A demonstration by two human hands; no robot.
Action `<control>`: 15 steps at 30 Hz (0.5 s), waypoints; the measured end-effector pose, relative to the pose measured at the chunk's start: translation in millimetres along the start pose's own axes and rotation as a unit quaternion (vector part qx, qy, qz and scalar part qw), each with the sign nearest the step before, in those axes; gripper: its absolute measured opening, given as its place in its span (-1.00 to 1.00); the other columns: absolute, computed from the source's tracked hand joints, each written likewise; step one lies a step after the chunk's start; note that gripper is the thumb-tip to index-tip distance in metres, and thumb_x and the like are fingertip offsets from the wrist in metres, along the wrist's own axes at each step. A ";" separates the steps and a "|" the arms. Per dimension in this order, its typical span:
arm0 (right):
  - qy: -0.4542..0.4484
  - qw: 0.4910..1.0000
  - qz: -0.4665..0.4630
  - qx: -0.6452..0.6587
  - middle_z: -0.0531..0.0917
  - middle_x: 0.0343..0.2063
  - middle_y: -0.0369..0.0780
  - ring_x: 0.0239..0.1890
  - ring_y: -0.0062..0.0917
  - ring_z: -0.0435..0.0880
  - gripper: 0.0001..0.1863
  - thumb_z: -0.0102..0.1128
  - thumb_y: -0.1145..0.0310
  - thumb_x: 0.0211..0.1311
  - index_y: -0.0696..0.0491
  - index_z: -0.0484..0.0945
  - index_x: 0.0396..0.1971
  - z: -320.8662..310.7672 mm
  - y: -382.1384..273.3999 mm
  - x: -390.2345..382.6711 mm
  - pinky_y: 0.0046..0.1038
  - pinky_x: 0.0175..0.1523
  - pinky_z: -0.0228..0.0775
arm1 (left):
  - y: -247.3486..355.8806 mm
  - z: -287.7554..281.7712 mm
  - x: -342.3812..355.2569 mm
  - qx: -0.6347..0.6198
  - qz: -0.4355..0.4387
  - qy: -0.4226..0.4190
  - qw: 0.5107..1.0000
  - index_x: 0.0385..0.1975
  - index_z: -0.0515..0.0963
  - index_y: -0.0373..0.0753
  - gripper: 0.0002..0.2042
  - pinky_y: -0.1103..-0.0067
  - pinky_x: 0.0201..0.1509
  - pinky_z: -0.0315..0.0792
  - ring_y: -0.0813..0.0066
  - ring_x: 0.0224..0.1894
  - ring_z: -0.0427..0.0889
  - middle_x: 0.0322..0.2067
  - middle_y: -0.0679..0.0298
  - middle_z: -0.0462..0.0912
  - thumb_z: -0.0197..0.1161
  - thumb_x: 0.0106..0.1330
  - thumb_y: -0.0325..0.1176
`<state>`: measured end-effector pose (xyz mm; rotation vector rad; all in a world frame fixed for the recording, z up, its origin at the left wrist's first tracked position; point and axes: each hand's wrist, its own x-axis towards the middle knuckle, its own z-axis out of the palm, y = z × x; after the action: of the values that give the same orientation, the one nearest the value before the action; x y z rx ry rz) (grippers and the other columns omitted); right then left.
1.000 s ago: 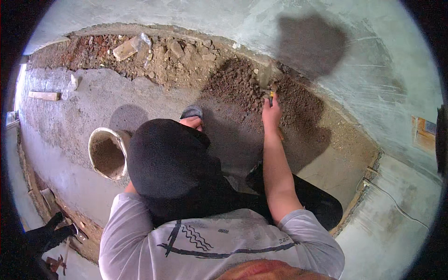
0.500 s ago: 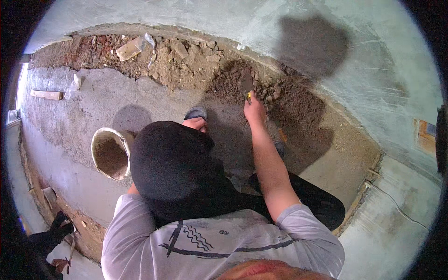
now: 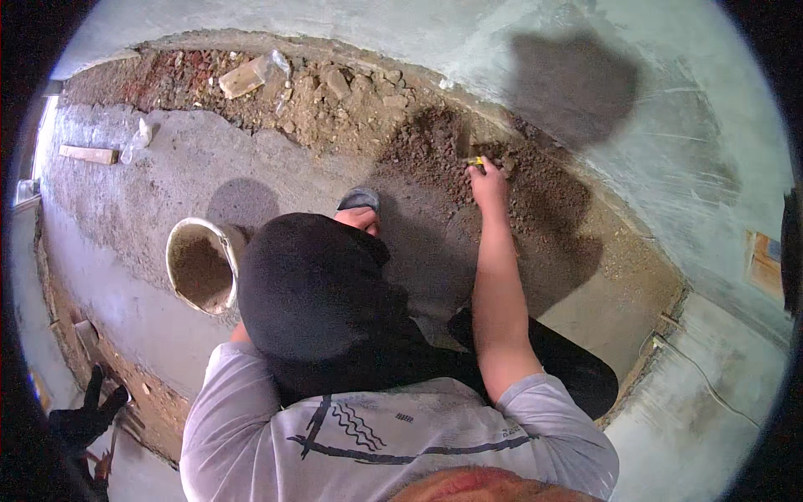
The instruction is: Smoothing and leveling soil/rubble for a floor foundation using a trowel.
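Observation:
My right hand (image 3: 491, 186) reaches out to the dark, gravelly soil (image 3: 418, 151) along the foot of the wall. It is closed round a trowel, whose yellow-marked handle (image 3: 477, 161) shows at my fingers. The blade lies low against the soil and is hard to make out. My left hand (image 3: 360, 219) sits just past my bent, black-clad knee (image 3: 309, 284), beside my grey shoe (image 3: 360, 199). Its fingers are curled in, and whatever they may hold is hidden.
A white-rimmed bucket (image 3: 173, 259) with brown material inside stands left of my knee. Rubble and stones (image 3: 335, 92) line the wall (image 3: 435, 33). A wooden block (image 3: 242, 78) lies among them, another (image 3: 88, 154) at far left. A cable (image 3: 711, 381) runs along the right.
My right hand has moved right and slightly forward with the trowel, whose blade now shows less. The left hand keeps its place by the knee. The whole view has shifted slightly.

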<state>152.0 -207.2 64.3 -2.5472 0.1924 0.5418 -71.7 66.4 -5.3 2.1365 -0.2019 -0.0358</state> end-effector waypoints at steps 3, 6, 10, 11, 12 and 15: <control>-0.042 0.999 0.008 0.027 0.63 0.12 0.05 0.16 -0.08 0.62 -0.40 0.25 0.13 0.36 0.00 0.44 0.34 25.9 14.7 1.9 -0.19 0.24 0.44 | 9.2 2.9 13.7 0.010 0.034 0.010 0.999 -0.41 0.46 -0.26 -0.88 0.23 -0.36 0.42 -0.03 -0.39 0.60 -0.48 0.08 0.49 0.23 0.08 -0.43; -0.131 0.989 0.002 0.061 0.63 0.09 0.07 0.14 -0.01 0.62 -0.42 0.23 0.10 0.35 -0.03 0.46 0.32 52.0 0.5 -6.8 -0.16 0.24 0.44 | 10.7 4.1 11.8 -0.002 0.015 0.007 1.000 -0.42 0.42 -0.28 -0.86 0.21 -0.38 0.38 -0.05 -0.42 0.57 -0.49 0.07 0.46 0.22 0.08 -0.43; -0.025 0.997 -0.041 -0.054 0.71 -0.08 0.04 -0.03 -0.04 0.70 -0.42 0.19 0.12 0.36 -0.12 0.41 0.36 62.5 -3.7 -31.8 -0.09 0.07 0.49 | 17.0 -1.3 17.3 -0.008 0.041 -0.021 0.999 -0.44 0.39 -0.29 -0.88 0.22 -0.39 0.37 -0.05 -0.42 0.54 -0.51 0.06 0.43 0.18 0.09 -0.46; -0.028 0.997 -0.040 -0.066 0.72 -0.10 0.03 -0.06 -0.04 0.70 -0.40 0.19 0.11 0.36 -0.16 0.38 0.38 58.9 -5.0 -34.9 -0.08 0.04 0.50 | 22.4 0.9 14.6 0.001 0.010 -0.003 1.000 -0.43 0.40 -0.29 -0.88 0.22 -0.38 0.38 -0.06 -0.41 0.55 -0.51 0.06 0.43 0.19 0.09 -0.45; -0.021 0.998 -0.032 -0.058 0.72 -0.10 0.03 -0.06 -0.04 0.70 -0.40 0.19 0.11 0.36 -0.16 0.38 0.38 52.4 -3.1 -38.9 -0.08 0.04 0.50 | 26.4 1.2 12.8 0.010 -0.020 0.015 1.000 -0.43 0.40 -0.29 -0.88 0.21 -0.37 0.39 -0.06 -0.40 0.56 -0.51 0.05 0.43 0.19 0.08 -0.45; 0.094 0.996 0.004 0.001 0.72 -0.11 0.01 -0.03 -0.03 0.69 -0.41 0.14 0.09 0.40 -0.18 0.35 0.40 30.9 19.7 -44.5 -0.05 0.01 0.50 | 20.2 -0.2 9.2 -0.003 -0.006 0.010 1.000 -0.42 0.47 -0.27 -0.90 0.24 -0.34 0.46 -0.05 -0.37 0.61 -0.47 0.06 0.52 0.22 0.11 -0.44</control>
<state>96.3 -206.5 49.4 -2.5958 0.2708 0.3047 -65.2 54.4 12.3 2.1307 -0.1770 -0.0207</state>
